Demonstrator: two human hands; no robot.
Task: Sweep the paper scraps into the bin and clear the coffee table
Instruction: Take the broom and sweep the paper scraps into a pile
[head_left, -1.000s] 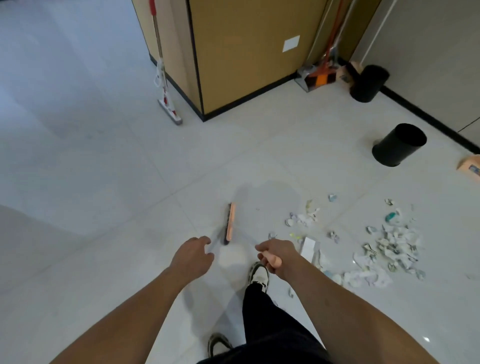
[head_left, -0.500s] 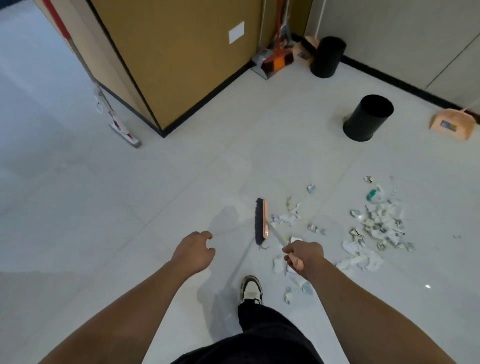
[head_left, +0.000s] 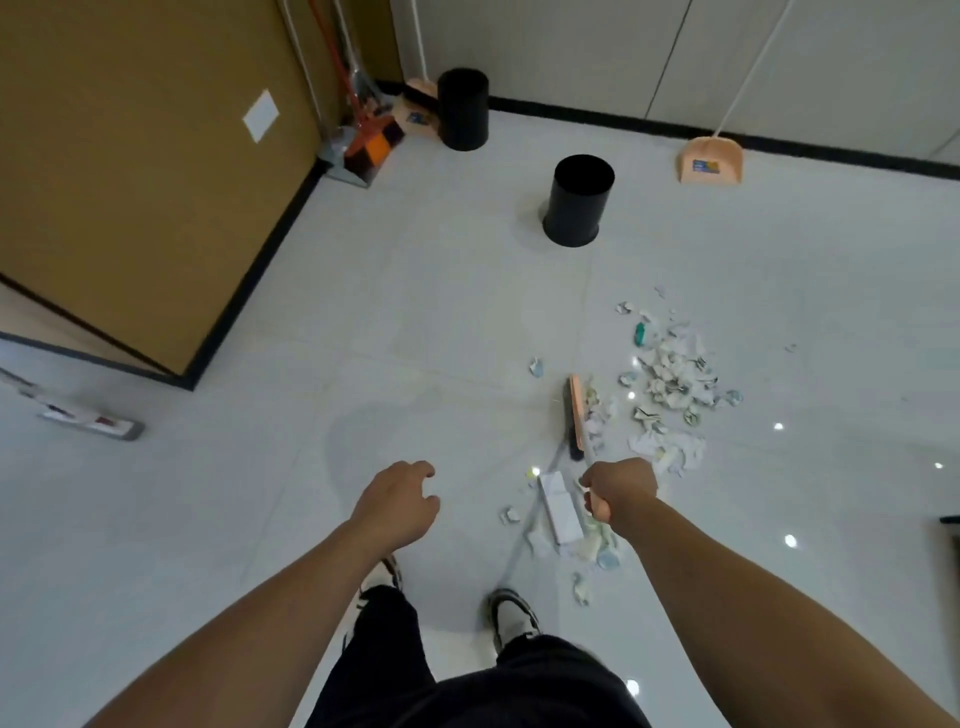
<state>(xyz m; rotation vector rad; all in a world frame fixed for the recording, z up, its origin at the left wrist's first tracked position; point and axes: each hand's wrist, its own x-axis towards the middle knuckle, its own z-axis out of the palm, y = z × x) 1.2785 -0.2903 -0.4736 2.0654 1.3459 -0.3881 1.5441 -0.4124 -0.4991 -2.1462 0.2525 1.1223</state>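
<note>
Black bin (head_left: 577, 200) beyond paper scraps (head_left: 670, 382), broom (head_left: 575, 415) in right hand (head_left: 618, 488) grip, left hand (head_left: 397, 501) loose, empty.

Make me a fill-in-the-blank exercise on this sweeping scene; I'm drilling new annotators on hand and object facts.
1. The broom handle is gripped by the ____ hand.
2. The left hand holds ____.
3. The dustpan by the far wall is ____ in colour.
4. The number of black bins standing on the floor is ____.

Missing words: right; nothing; peach; two
</note>
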